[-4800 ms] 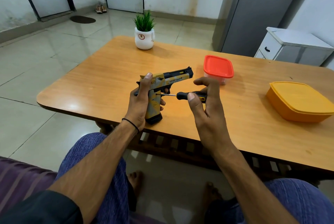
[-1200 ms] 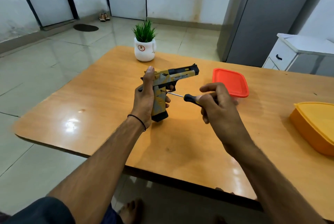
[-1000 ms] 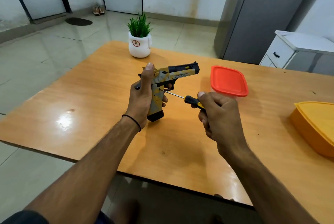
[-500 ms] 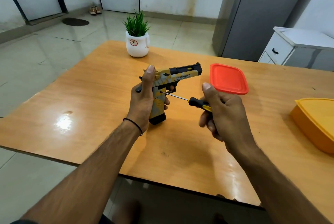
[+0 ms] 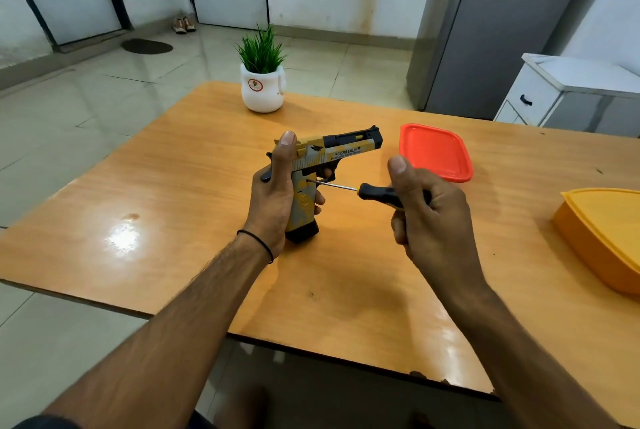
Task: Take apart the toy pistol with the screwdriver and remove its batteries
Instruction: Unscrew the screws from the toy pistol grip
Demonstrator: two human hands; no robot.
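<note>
One toy pistol [image 5: 313, 186], yellow, grey and black, stands upright with its grip base on the bench [image 5: 173, 206], barrel pointing toward one red-lidded container [image 5: 434, 151]. One left hand [image 5: 277, 200] is wrapped around the pistol's grip, thumb raised along the slide. One right hand [image 5: 426, 210] is closed around one screwdriver [image 5: 367, 190], its tip touching the pistol's grip. One orange container [image 5: 602, 234] sits right of the pistol; one potted plant [image 5: 262, 78] beyond it.
</note>
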